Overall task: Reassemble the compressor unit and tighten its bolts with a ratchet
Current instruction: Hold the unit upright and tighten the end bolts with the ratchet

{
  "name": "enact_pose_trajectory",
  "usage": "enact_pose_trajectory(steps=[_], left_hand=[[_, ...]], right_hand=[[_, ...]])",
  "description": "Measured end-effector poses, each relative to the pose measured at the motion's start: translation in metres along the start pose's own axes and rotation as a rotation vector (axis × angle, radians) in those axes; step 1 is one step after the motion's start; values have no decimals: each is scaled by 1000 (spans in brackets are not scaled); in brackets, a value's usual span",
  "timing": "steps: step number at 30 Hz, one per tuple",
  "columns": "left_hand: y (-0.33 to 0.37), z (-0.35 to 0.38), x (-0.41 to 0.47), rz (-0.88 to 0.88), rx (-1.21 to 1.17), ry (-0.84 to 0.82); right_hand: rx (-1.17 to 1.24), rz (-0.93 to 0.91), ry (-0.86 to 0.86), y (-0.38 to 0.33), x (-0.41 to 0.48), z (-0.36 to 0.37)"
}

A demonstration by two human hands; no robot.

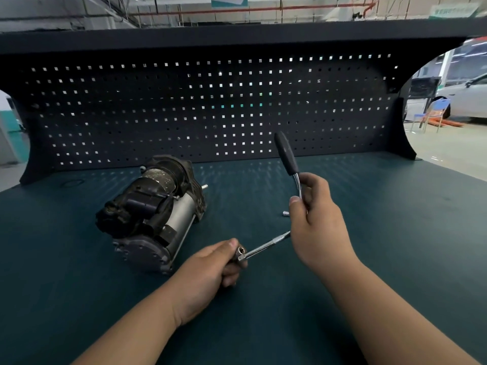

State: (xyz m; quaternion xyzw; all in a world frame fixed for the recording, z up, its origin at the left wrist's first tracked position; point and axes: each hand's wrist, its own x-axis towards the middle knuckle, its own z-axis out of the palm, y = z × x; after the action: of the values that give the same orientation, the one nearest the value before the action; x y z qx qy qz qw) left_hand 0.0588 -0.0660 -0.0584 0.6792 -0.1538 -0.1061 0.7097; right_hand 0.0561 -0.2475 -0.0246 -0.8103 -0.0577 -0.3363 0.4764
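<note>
The big black and silver metal compressor unit (152,214) lies on its side on the dark green bench top (369,233). Its long body points away from the person. It sits to the left of both hands. The right hand (316,219) has its fingers curled round the shiny neck of the black-handled ratchet (286,154). A thin silver bar (266,245) slopes down to the left hand (210,270), which pinches the small silver socket (241,251). The left hand is nearer, so I think the socket goes left.

The grimy dark compressor unit (152,214) lies on its side, left of the raised, handle-up, black-gripped ratchet (290,164).
</note>
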Motion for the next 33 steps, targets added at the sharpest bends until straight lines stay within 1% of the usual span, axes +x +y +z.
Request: enact_pose_trajectory(steps=[3,6,9,12,15,17,19,21,24,26,30,33], left_hand=[[1,-1,1,5,125,24],[2,-2,1,27,209,21],[0,-2,1,37,247,29],[-3,-5,5,36,295,75],[-8,-9,7,77,446,112],[-12,-8,6,108,567,78],[-14,-4,7,106,551,34],[-13,-6,10,85,457,62],[-13,-19,13,90,365,103],[-14,-23,15,101,334,88],[-15,-22,17,111,349,70],[-17,-24,16,116,403,73]], right_hand=[[-11,-56,42,1,1,-2],[32,-16,100,7,5,-4],[7,9,68,10,5,-3],[-3,16,30,10,3,-2],[48,19,29,9,2,1],[45,-2,-8,5,-2,8],[-2,-25,-54,2,-5,14],[2,-3,-4,3,-2,11],[26,87,102,10,6,-1],[3,123,97,12,7,-1],[-53,131,36,11,3,8],[-35,152,35,12,3,9]])
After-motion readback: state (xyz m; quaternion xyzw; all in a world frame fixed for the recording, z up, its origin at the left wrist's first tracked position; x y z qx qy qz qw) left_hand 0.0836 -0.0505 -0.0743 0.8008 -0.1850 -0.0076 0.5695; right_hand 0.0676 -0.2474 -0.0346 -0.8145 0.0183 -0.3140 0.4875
